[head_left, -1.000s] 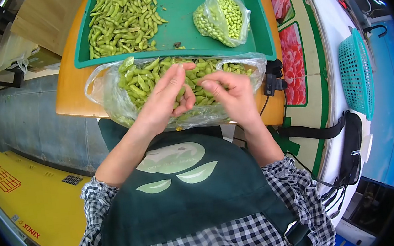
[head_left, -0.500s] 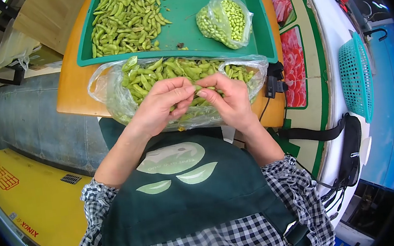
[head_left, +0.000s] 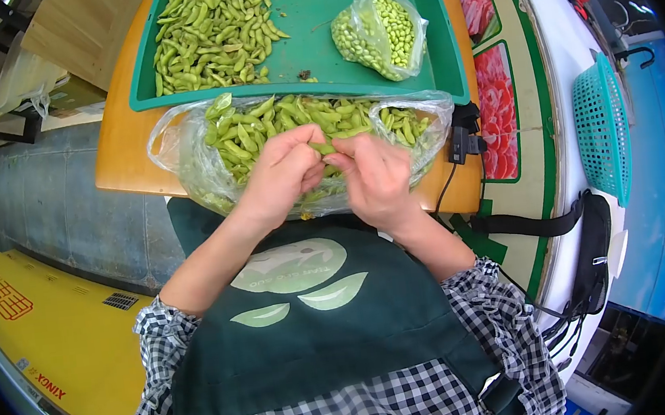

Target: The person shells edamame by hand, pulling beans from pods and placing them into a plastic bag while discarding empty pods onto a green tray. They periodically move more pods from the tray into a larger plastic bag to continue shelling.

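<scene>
Pod (head_left: pixel 325 149) pinched between left hand (head_left: pixel 284 168) and right hand (head_left: pixel 378 174), above a clear bag (head_left: pixel 325 202); I judge this the splitting step, next calling for firm, even pressure.

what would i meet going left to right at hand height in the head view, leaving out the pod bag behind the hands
Grey floor, left hand, green pod between the fingertips, right hand, black device, red picture panel, teal basket.
</scene>
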Motion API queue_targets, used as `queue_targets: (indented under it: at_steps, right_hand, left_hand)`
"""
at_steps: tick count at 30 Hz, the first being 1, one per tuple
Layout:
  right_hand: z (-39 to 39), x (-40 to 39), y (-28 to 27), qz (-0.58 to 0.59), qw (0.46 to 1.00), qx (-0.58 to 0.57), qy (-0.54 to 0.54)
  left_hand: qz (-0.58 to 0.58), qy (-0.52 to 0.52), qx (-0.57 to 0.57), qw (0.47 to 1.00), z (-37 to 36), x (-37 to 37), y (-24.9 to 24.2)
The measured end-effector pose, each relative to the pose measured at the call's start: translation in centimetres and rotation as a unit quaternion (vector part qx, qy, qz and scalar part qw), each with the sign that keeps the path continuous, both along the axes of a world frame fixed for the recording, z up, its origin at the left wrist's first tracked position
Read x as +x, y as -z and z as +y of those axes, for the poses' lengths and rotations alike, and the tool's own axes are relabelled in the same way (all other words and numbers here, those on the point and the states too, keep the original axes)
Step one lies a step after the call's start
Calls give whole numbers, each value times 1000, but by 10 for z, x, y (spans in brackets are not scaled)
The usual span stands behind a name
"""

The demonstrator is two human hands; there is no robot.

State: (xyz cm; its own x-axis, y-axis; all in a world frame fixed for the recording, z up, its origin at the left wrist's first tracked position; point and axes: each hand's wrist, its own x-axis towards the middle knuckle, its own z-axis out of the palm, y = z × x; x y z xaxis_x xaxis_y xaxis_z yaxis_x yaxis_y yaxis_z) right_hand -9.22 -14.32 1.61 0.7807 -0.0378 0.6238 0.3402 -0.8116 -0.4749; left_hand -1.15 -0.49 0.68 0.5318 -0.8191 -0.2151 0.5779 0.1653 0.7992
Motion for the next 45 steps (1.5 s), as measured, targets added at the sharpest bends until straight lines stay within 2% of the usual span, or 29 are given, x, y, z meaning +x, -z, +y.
queue_targets:
  at_steps: [1, 3, 4, 5, 6, 9, 10, 11, 12, 14, 15, 16, 17, 19, 21, 22, 23, 24, 25, 27, 29, 31, 33, 34, 36, 39, 41, 43, 45]
  right_hand:
    - [3, 0, 4, 7, 999, 40, 16]
    - [2, -2, 11, 15, 996, 80, 32]
    - [-2, -3, 14, 128, 967, 216, 47]
    - [-5, -4, 15, 237, 906, 346, 60]
    - [-7, -4, 12, 237, 906, 347, 61]
    - [-16, 0, -4, 269, 908, 321, 9]
    - [-19, 0, -8, 230, 951, 205, -37]
    - [-22, 0, -10, 187, 975, 84, -83]
    - [-25, 0, -10, 188, 975, 84, -82]
    - [-31, 0, -9, 311, 898, 252, -181]
    - [-35, -1, -9, 310, 899, 250, -180]
    - [-38, -2, -9, 420, 749, 467, -212]
    - [-40, -3, -8, 495, 536, 646, -226]
    - [-34, -6, -2, 478, 546, 654, -214]
    - [-29, -8, 5, 461, 556, 661, -203]
    - [-27, -9, 8, 446, 610, 631, -173]
    - [-26, -10, 9, 429, 662, 598, -141]
    - [-26, -11, 6, 428, 663, 597, -141]
    - [-29, -11, 1, 425, 685, 580, -115]
    - [-40, -10, -8, 423, 709, 558, -87]
    - [-64, -1, -15, 392, 776, 494, 11]
    - [-96, 13, -10, 277, 783, 557, 13]
    - [-123, 37, -6, 192, 767, 610, 52]
    - [-133, 50, -3, 148, 768, 620, 64]
    - [-154, 77, 7, 105, 768, 628, 74]
    - [-170, 111, 15, 43, 793, 603, 78]
    - [-172, 125, 12, 94, 793, 584, 143]
    - [-173, 131, 14, 90, 799, 579, 135]
    - [-177, 136, 20, 86, 804, 574, 131]
  left_hand:
    - [0, 1, 0, 1000, -1, 0, 3]
    - [-102, -30, 23, 994, -3, -1, 9]
    - [-102, -30, 24, 994, -4, -3, 9]
    - [-219, -48, 71, 972, -5, -5, 9]
    - [-332, -65, 116, 934, -5, -6, 9]
    - [-272, -21, 112, 955, -1, 2, 8]
    - [-272, -21, 112, 956, 1, 5, 5]
    - [-281, 24, 118, 952, 3, 8, 0]
    - [-290, 70, 124, 946, 5, 11, -3]
    - [-267, 108, 98, 953, 9, 13, -5]
    - [-242, 144, 74, 957, 10, 14, -7]
    - [-243, 145, 72, 957, 10, 14, -10]
    - [-241, 160, 70, 955, 10, 15, -14]
    - [-239, 174, 69, 953, 9, 14, -12]
    - [-172, 135, 96, 971, 7, 13, -1]
    - [-172, 135, 96, 971, 6, 12, 2]
    - [-117, 106, 102, 982, 5, 9, 4]
    - [-63, 76, 106, 989, 3, 8, 6]
    - [-64, 76, 103, 990, 1, 7, 8]
    - [-181, 53, 152, 970, -2, 5, 12]
    - [-178, 49, 159, 970, -3, 6, 11]
    - [-176, 49, 169, 969, -2, 7, 6]
    - [68, 34, 12, 997, -2, 6, -2]
    - [68, 34, 10, 997, -3, 5, -2]
    - [229, -32, -57, 971, -5, 4, -3]
    - [300, -69, -35, 951, -1, 5, -15]
    - [275, -84, -39, 957, 2, 4, -10]
    - [252, -98, -43, 962, 4, 5, -4]
    - [221, -80, -95, 967, 6, 5, 1]
